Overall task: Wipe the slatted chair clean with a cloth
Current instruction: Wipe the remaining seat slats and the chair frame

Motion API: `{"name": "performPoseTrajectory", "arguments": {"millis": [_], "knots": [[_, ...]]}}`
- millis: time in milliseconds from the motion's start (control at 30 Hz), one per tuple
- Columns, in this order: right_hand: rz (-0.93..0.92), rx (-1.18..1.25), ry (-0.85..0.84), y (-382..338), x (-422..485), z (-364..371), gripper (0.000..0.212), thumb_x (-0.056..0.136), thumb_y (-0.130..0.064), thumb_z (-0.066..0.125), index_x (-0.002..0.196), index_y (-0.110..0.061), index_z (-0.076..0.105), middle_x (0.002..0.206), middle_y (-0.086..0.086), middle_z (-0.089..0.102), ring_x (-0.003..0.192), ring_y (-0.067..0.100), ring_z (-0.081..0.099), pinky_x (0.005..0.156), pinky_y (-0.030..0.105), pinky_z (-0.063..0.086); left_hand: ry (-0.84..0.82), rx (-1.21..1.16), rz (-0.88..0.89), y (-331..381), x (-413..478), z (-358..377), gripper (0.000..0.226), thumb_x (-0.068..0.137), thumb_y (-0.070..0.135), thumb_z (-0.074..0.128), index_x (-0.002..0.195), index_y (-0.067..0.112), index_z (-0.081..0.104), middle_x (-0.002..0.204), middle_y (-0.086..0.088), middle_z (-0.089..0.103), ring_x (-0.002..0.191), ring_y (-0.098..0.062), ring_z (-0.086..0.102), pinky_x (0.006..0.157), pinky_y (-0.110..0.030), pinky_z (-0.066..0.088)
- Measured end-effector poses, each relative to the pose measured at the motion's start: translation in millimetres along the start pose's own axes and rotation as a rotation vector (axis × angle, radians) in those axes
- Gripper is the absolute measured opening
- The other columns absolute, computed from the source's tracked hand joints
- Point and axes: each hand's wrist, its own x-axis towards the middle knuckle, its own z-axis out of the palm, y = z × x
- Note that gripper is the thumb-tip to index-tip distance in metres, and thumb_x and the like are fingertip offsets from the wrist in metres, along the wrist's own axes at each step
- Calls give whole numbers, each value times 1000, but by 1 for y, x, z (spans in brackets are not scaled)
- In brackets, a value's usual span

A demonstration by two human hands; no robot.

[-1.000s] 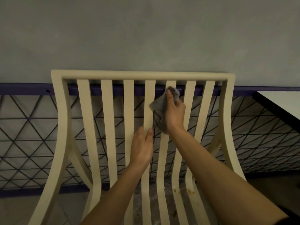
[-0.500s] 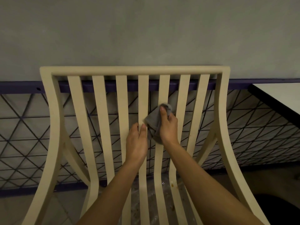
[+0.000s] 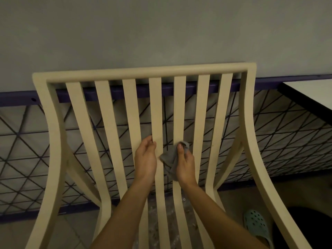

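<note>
A cream slatted chair (image 3: 143,71) fills the view, its back made of several long vertical slats between curved side rails. My right hand (image 3: 185,164) presses a small grey cloth (image 3: 169,159) against a middle slat, about halfway down the backrest. My left hand (image 3: 145,159) grips the slat just to the left of it, fingers curled round its edge. The two hands are close together with one gap between slats separating them.
Behind the chair runs a purple-framed wire mesh fence (image 3: 278,141) under a grey wall. A white table with a dark edge (image 3: 309,97) juts in at the right. A green clog (image 3: 256,225) rests on the floor at lower right.
My right hand has slid the cloth down the slat from near the top rail to mid-height. My left hand stays on its slat. The view has shifted slightly.
</note>
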Motion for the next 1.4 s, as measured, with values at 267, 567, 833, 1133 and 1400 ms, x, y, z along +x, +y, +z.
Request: {"name": "performPoseTrajectory", "arguments": {"millis": [267, 567, 833, 1133, 1400], "knots": [[-24, -56, -24, -15, -25, -23, 26, 105, -24, 34, 118, -27, 57, 111, -5, 64, 106, 6, 60, 90, 16, 48, -49, 87, -149, -55, -45, -27, 37, 97, 19, 53, 134, 18, 55, 133, 4, 57, 124, -15, 51, 110, -43, 38], [232, 71, -11, -25, -140, -98, 28, 103, -28, 36, 108, -23, 63, 112, 8, 68, 106, 22, 65, 91, 42, 55, -136, 178, -548, -130, -174, -53, 12, 84, 10, 69, 92, 18, 69, 92, -2, 70, 84, -18, 64, 67, -28, 46], [224, -361, -210, -25, -229, -170, 40, 98, -50, 40, 112, -23, 66, 104, 2, 70, 103, 18, 66, 92, 42, 53, -367, 556, -316, -146, -281, -66, 23, 97, 11, 49, 108, 27, 62, 108, 11, 61, 93, 1, 58, 68, 2, 39], [189, -988, -668, 13, -348, -213, 43, 101, -23, 41, 143, -19, 43, 153, 1, 36, 139, 11, 35, 116, 23, 24, -625, 956, -48, -173, -331, -77, 51, 96, 21, 51, 145, 24, 39, 152, 7, 34, 138, -11, 34, 115, -22, 25], [350, -874, -542, 22, -381, -213, 69, 90, -68, 27, 146, -30, 37, 158, -15, 13, 146, 8, 14, 120, 30, 15, -596, 1128, 101, -186, -341, -75, 56, 97, 33, 47, 149, 26, 29, 159, 6, 19, 144, -12, 20, 119, -31, 20]]}}
